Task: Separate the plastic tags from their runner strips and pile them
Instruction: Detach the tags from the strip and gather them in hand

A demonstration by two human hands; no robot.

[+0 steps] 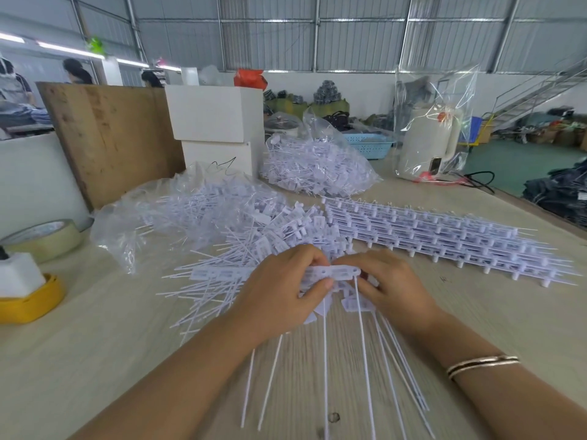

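Both hands hold one white runner strip (340, 272) of plastic tags just above the table, in the middle of the view. My left hand (286, 287) grips its left part, thumb on top. My right hand (390, 287) pinches the right end. Long thin tag tails (365, 360) hang from the strip toward me. A loose pile of separated tags (228, 268) lies left of and behind my hands. Stacked unseparated runner strips (444, 239) lie to the right.
Two clear plastic bags of tags (317, 166) sit behind the pile. A tape roll (44, 239) and a yellow tray (31, 303) with white foam are at the left. White boxes (219, 122), a wooden board (108, 134) and a bagged kettle (428, 144) stand further back.
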